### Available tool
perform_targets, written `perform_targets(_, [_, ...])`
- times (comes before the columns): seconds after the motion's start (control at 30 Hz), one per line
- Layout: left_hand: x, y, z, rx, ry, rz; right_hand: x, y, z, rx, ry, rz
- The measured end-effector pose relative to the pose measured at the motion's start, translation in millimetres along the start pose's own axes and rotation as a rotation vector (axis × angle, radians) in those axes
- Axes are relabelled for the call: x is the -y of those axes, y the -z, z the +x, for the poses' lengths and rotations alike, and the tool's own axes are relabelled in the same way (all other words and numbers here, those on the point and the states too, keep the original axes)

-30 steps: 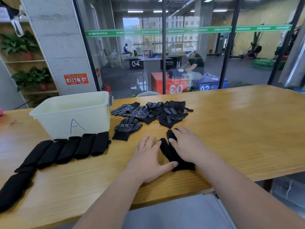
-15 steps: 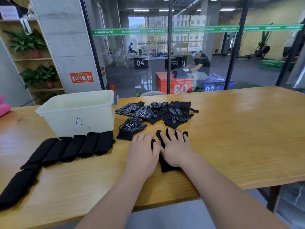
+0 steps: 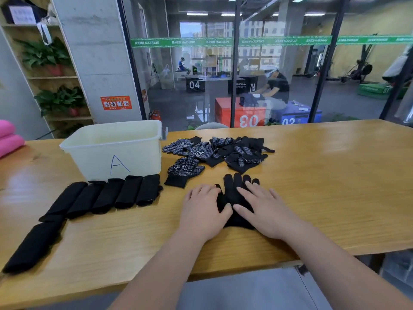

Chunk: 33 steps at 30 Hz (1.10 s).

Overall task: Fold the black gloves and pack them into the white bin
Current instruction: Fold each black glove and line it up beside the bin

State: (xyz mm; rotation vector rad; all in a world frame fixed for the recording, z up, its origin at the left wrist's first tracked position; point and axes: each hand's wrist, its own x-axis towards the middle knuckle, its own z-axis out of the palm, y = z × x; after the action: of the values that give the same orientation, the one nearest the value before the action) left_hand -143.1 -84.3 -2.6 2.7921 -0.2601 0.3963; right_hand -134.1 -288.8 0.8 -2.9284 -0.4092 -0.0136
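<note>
Evidently the work runs from right to left across the table point(image 3: 330, 180), so the finished pieces collect at the far left: a row of folded gloves point(image 3: 107, 195) lies side by side just in front of the white bin point(image 3: 93, 162), with one longer bundle point(image 3: 33, 245) trailing toward the near edge, probably staged there so they can be dropped in together. No glove shows inside the bin, though its floor is hidden, so the packing seems not yet begun. Just right of the bin a single dotted glove point(image 3: 184, 172) lies apart from the loose pile point(image 3: 225, 151) behind it, likely pulled out as the next to fold. The left hand point(image 3: 203, 211) lies flat, its fingers nearly straight, gripping nothing and pressing on the left side of the black glove point(image 3: 231, 189) spread palm-down between the two hands, fingertips pointing away from the person. The right hand point(image 3: 266, 209) is likewise flat with fingers spread, resting on the glove's right side and closing around nothing. Both palms bear down, I judge, to smooth the fabric and pin it before the fold, since knit this soft would otherwise bunch or slide on the smooth wood.
</note>
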Motion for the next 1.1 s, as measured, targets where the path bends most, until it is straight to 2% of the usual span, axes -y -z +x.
perform_targets(0.03, [-1,-1,0,0.01,0.0,0.02,-3,-3,-4,-0.035,0.009,0.018])
perform_targets(0.1, [1,-3,0,0.021,0.004,0.023,-5,-5,-9,-0.212,0.024,0.092])
perform_targets(0.2, [6,0,1,-0.031,-0.031,-0.111,-9,-6,-14,-0.45,0.107,0.19])
perform_targets(0.27, [10,4,1,-0.063,-0.083,-0.258,-11,-8,-17,-0.422,0.154,0.215])
perform_targets(0.3, [12,7,1,-0.028,-0.106,-0.306,-10,-7,-17,-0.39,0.165,0.205])
perform_targets(0.37, [17,11,-1,0.095,-0.152,-0.289,-9,-8,-15,-0.368,0.187,0.19])
perform_targets(0.43, [21,12,-3,0.135,-0.184,-0.22,-8,-8,-13,-0.382,0.202,0.201])
perform_targets(0.53, [26,13,-10,0.041,-0.223,-0.227,-7,-5,-16,-0.427,0.237,0.261])
perform_targets(0.63, [31,16,-15,-0.029,-0.279,-0.388,-7,-3,-22,-0.449,0.292,0.328])
perform_targets(0.77, [29,18,-19,0.046,-0.294,-0.417,-7,-4,-23,-0.375,0.307,0.337])
perform_targets(1.1, [31,18,-18,0.007,-0.223,-0.431,-6,-3,-23,-0.368,0.319,0.308])
